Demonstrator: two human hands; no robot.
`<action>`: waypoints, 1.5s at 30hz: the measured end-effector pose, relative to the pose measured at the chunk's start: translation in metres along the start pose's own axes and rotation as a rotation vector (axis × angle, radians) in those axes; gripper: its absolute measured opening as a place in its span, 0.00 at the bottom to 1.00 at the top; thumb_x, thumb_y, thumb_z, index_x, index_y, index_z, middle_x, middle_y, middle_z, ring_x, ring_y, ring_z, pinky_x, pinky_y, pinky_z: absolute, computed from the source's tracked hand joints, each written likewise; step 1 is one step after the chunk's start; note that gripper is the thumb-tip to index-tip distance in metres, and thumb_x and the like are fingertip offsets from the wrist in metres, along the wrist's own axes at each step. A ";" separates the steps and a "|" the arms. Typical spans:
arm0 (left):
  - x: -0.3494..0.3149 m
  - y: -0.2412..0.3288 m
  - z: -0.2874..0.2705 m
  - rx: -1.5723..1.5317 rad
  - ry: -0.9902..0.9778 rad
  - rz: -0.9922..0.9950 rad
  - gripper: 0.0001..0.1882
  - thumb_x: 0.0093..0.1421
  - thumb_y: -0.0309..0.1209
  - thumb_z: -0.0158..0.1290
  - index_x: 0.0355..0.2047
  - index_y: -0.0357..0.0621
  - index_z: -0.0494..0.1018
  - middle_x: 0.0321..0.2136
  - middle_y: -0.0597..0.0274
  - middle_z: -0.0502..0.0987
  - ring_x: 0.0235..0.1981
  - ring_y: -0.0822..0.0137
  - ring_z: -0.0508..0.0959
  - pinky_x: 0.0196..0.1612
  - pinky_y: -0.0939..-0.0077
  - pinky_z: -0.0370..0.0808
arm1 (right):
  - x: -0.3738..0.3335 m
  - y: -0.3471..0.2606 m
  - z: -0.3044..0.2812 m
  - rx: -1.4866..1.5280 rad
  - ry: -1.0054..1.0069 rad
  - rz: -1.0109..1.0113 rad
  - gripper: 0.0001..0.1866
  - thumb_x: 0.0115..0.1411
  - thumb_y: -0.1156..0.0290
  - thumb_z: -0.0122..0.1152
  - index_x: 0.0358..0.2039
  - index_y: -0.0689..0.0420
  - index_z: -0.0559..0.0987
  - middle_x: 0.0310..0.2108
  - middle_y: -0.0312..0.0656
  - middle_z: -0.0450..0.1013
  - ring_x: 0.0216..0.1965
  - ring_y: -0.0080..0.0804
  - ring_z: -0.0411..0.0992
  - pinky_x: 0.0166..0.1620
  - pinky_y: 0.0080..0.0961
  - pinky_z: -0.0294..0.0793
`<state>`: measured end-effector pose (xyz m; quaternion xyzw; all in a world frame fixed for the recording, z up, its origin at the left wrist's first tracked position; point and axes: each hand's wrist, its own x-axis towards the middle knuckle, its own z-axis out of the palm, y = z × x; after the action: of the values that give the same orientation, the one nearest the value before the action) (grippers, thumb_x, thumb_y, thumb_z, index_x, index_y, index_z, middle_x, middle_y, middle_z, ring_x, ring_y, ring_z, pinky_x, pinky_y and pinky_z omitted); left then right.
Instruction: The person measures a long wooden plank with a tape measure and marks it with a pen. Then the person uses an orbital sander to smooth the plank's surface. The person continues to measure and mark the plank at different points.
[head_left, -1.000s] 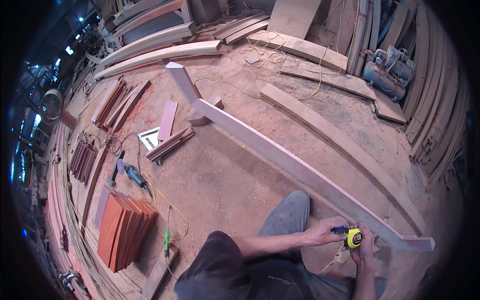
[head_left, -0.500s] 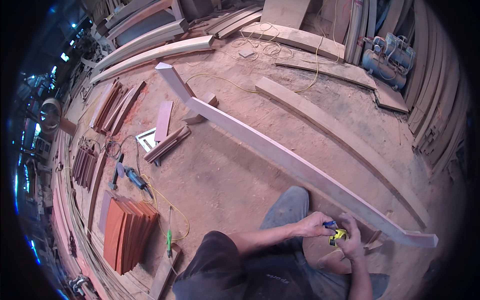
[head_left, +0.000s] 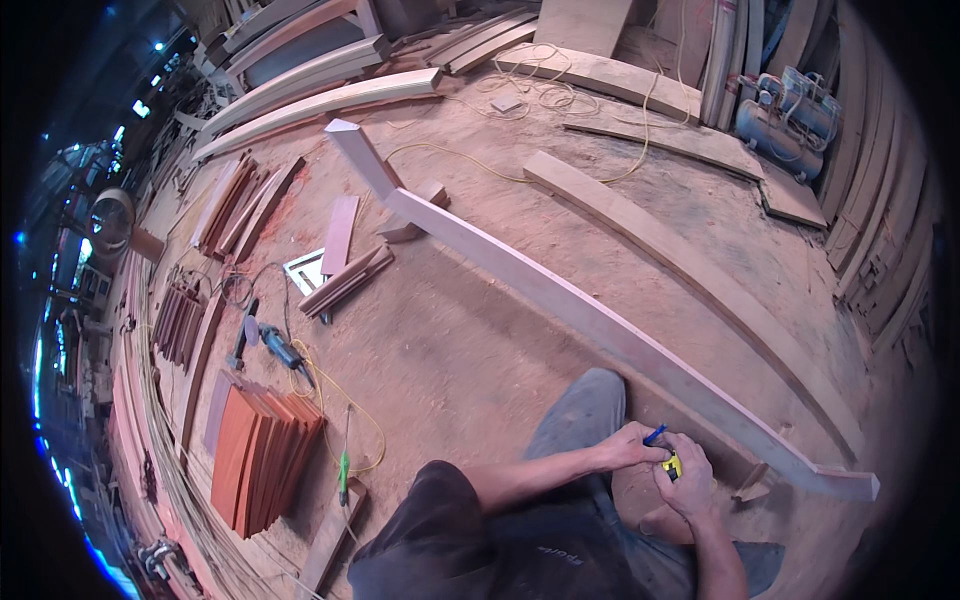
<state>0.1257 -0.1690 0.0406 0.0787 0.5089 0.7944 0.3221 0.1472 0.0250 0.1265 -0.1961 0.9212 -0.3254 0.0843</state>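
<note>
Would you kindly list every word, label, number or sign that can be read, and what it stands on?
Dark shirt: one short line of pale lettering, small and blurred, so not quoted.
Small yellow tape measure, partly covered by the right hand: no legible marking.
Blue-grey metal air compressor: any marking too small to tell.

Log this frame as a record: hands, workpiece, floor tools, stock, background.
Left hand: pinching a slim blue pen-like object
Right hand: holding a yellow tape measure, partly hidden by the fingers
Hand spacing: close together
Workpiece: long wooden beam, angled at both ends, running upper left to lower right
Floor tools: blue angle grinder; green-handled tool, exact type unclear
Stock: stack of orange-brown boards, on the person's left
Background: blue air compressor, upper right
</note>
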 end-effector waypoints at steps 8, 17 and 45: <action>-0.003 0.019 0.000 0.091 -0.083 -0.048 0.15 0.67 0.30 0.61 0.52 0.39 0.81 0.39 0.71 0.82 0.43 0.79 0.77 0.52 0.77 0.74 | 0.007 -0.008 -0.001 -0.004 0.055 -0.047 0.34 0.52 0.64 0.76 0.58 0.61 0.76 0.53 0.54 0.78 0.51 0.57 0.78 0.53 0.46 0.80; -0.011 0.001 0.006 0.107 -0.096 -0.134 0.13 0.69 0.31 0.61 0.50 0.39 0.80 0.39 0.71 0.82 0.43 0.79 0.77 0.51 0.77 0.75 | -0.001 -0.014 -0.005 -0.015 -0.063 0.057 0.35 0.53 0.57 0.76 0.60 0.57 0.77 0.49 0.53 0.81 0.50 0.56 0.80 0.52 0.48 0.81; -0.120 0.176 -0.508 0.836 1.575 0.174 0.19 0.71 0.35 0.49 0.59 0.41 0.76 0.45 0.37 0.82 0.48 0.40 0.81 0.53 0.52 0.76 | 0.070 0.046 -0.012 -0.457 -0.947 0.519 0.34 0.58 0.35 0.66 0.59 0.42 0.84 0.51 0.50 0.83 0.54 0.50 0.80 0.62 0.46 0.77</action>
<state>-0.0868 -0.6727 -0.0224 -0.3400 0.8225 0.3896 -0.2370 0.0664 0.0358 0.1044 -0.1015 0.8478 0.0356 0.5193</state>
